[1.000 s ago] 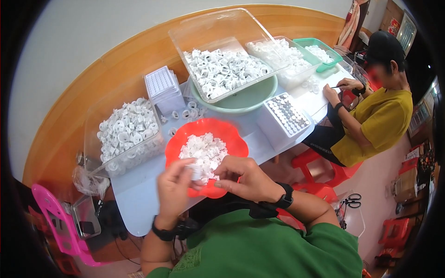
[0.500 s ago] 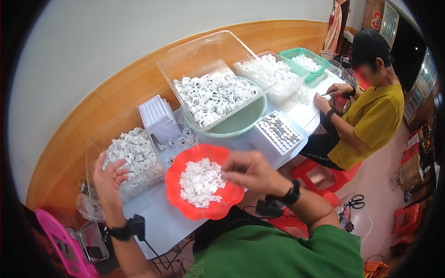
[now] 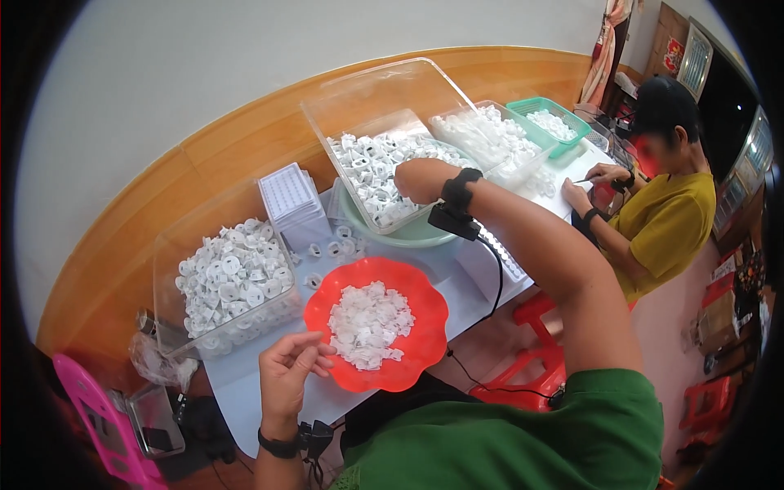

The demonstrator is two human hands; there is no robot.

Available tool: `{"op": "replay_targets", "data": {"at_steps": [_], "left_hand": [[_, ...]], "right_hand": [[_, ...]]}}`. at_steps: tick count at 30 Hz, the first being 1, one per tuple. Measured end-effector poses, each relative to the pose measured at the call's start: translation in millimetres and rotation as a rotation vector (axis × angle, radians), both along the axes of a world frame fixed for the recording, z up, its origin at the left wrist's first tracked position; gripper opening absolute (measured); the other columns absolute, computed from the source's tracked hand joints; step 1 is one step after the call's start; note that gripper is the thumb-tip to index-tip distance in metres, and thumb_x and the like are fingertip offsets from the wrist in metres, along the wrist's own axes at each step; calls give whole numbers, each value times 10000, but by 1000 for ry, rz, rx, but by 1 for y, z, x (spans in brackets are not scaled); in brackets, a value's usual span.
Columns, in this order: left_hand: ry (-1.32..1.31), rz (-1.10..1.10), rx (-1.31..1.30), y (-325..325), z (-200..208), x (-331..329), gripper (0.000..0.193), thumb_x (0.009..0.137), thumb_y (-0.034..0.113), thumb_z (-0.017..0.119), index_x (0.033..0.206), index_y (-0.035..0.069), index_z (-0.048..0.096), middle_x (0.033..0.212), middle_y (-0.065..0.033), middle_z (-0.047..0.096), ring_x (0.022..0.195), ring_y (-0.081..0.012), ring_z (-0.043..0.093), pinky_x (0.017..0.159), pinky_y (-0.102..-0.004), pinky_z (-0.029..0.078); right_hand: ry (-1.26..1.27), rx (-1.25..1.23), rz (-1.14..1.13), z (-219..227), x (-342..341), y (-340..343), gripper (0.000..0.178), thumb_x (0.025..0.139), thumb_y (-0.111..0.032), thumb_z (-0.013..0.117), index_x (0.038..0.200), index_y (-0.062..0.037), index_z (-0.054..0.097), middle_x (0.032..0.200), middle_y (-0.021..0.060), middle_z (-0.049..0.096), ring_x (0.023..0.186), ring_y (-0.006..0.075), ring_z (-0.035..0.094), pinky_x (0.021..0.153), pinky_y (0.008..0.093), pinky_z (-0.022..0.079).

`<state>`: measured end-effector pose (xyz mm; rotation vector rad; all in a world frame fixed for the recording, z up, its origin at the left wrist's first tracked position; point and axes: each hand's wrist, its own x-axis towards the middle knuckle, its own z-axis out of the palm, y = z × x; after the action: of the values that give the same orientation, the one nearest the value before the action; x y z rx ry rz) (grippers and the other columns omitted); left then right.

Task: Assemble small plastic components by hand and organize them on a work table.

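My left hand [image 3: 291, 367] is at the left rim of a red scalloped bowl [image 3: 430, 327]. Its fingers are partly bent and a little apart, with nothing visible in them. A heap of small whitish translucent plastic pieces [image 3: 367, 318] lies in the bowl. Across the table, my right hand [image 3: 429, 180] reaches into a large tilted clear bin [image 3: 339, 175] of white round plastic parts [image 3: 371, 155]. Its fingers are hidden behind the hand, so their grip does not show. The bin rests over a pale green basin [image 3: 400, 238].
On the left, a clear box [image 3: 167, 286] holds more white parts. Behind the bowl are a stack of white trays [image 3: 290, 200] and a few loose parts. A white box [image 3: 482, 265] is partly behind my right forearm. At right, a co-worker [image 3: 665, 212] in yellow handles something small.
My right hand has gone from the red bowl up and away into the large clear bin. My left hand has come from above the left box down to the bowl's left rim.
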<state>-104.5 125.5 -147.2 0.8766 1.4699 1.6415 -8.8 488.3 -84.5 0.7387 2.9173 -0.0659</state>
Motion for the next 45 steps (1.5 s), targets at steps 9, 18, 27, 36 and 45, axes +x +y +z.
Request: {"op": "replay_targets", "data": {"at_steps": [9, 18, 27, 36, 45], "left_hand": [[-69, -11, -6, -7, -7, 0, 204, 886, 19, 550, 1068, -50, 612, 886, -166, 678, 700, -159, 640, 614, -246, 519], [-187, -154, 13, 5, -4, 11, 275, 877, 19, 563, 1147, -34, 573, 975, -154, 661, 818, -160, 631, 686, -260, 512], [-53, -178, 297, 30, -9, 48, 586, 834, 10, 640, 1357, 10, 376, 1254, -109, 453, 1053, -150, 482, 849, -264, 460], [-260, -194, 174, 24, -34, 57, 304, 885, 26, 584, 1182, -30, 544, 1018, -80, 587, 837, -125, 605, 735, -243, 524], [-629, -211, 160, 27, -45, 64, 291, 896, 58, 582, 1168, -32, 531, 1008, -113, 618, 877, -178, 613, 737, -266, 527]], "right_hand": [[106, 141, -30, 4, 7, 10, 138, 738, -45, 579, 839, -18, 669, 877, 185, 669, 864, 350, 649, 715, 430, 519], [799, -555, 225, 46, 72, -108, 152, 722, 41, 643, 869, 6, 657, 764, 75, 664, 692, 143, 618, 646, 254, 487], [913, -846, 182, -34, 91, -187, 138, 745, 42, 668, 875, 5, 640, 797, 61, 616, 717, 172, 585, 643, 270, 454], [763, -1115, 5, -59, 98, -199, 83, 855, -57, 638, 859, 25, 625, 713, 33, 595, 629, 69, 533, 558, 237, 436], [877, -1241, -102, -75, 103, -206, 101, 850, -52, 621, 820, 44, 617, 664, 35, 595, 594, 63, 516, 527, 235, 417]]}}
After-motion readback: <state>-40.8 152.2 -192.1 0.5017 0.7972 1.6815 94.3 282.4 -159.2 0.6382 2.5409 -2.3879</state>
